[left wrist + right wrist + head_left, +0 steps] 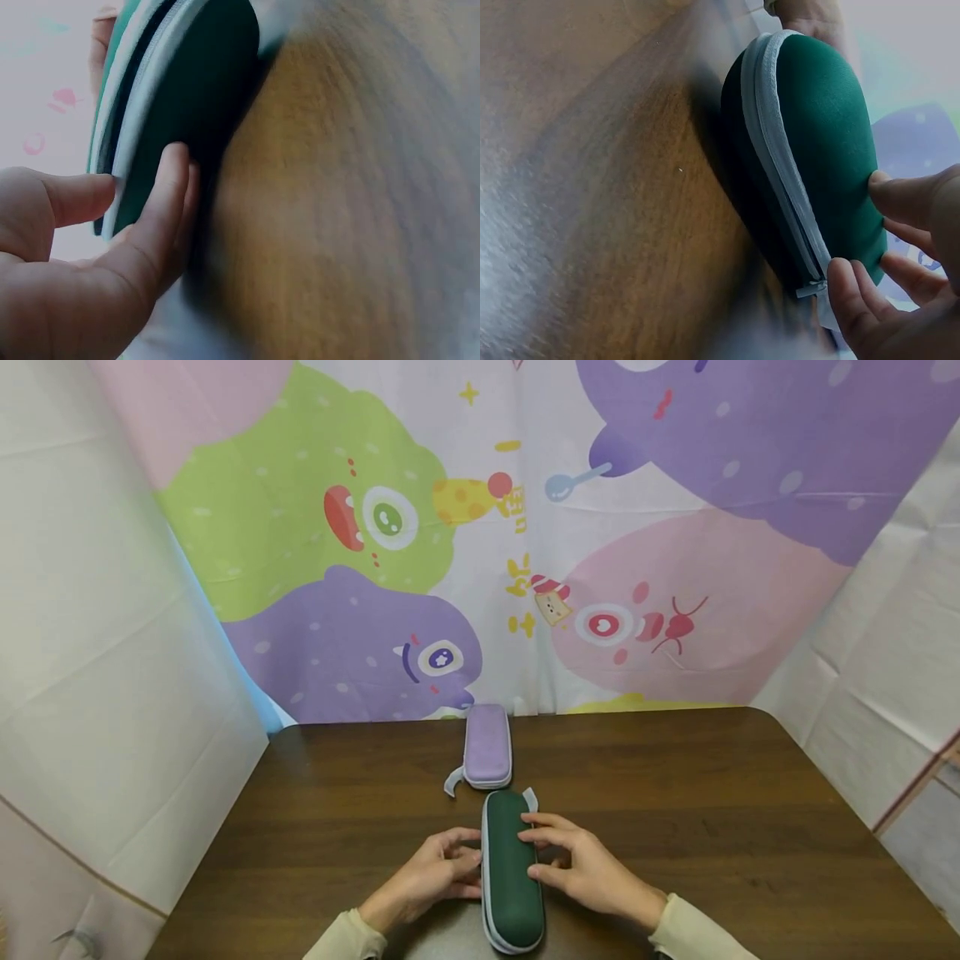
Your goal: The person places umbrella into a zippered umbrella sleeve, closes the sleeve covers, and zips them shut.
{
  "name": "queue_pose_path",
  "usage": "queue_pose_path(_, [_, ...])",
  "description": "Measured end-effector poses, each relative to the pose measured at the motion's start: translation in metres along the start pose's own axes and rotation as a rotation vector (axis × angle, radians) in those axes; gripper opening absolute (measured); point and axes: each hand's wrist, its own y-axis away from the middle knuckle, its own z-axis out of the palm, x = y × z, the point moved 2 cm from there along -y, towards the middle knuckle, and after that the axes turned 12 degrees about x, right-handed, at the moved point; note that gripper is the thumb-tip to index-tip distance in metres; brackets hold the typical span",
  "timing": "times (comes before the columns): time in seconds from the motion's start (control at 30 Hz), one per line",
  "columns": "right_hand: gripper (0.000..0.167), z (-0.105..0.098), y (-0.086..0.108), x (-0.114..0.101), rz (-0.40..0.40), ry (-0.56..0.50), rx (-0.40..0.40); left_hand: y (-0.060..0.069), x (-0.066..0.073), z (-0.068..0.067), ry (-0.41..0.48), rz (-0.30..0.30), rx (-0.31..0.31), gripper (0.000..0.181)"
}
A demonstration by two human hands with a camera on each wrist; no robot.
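"Two hands are flanking the green zippered case (513,877), the left hand (431,872) on its left and the right hand (592,864) on its right. Where is it lying?"

"It is lying at the near middle of the desk (337,793), its long axis running from near to far between the hands. A lilac zippered case (487,743) is sitting just beyond its far end, and neither hand is touching that one."

"How are the fingers standing?"

"On the left, the thumb (86,199) is resting at the zipper's edge while the fingers (172,176) are curving along the lower shell, so that hand is gripping the green case's side. On the right, thumb and bent fingers are spreading over the upper shell's right side, holding it lightly, as far as I am judging."

"Which relation is counting most?"

"I am watching the pale pull tab (531,798) at the green case's far right end. It is sitting just beside the right fingertips, so the right hand is lying nearer to it; the left hand is holding the opposite long side."

"Is the zipper (780,150) gaping anywhere?"

"On the left side, a dark gap is showing between the pale tapes, so I am taking that stretch as parted. Along the right side the tapes are running close together towards the slider (814,288), and I am not managing to tell whether they are meshing."
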Motion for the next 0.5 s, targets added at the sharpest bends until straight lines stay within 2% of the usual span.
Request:
queue_pose_path(0.13, [0.042,0.002,-0.003,0.0,-0.017,0.016,-0.007,-0.002,0.008,-0.002,-0.023,-0.003,0.017,0.052])
queue_pose_path(0.23, [0.042,0.002,-0.004,-0.002,-0.021,0.026,-0.011,-0.004,0.019,-0.002,-0.059,0.024,0.054,0.052])
queue_pose_path(0.33, [0.041,0.003,-0.006,-0.005,-0.018,0.042,-0.02,-0.006,0.031,-0.001,-0.127,0.084,0.104,0.052])
queue_pose_path(0.5, [0.041,0.005,-0.007,-0.007,-0.011,0.056,-0.035,-0.013,0.052,0.006,-0.308,0.19,0.164,0.048])
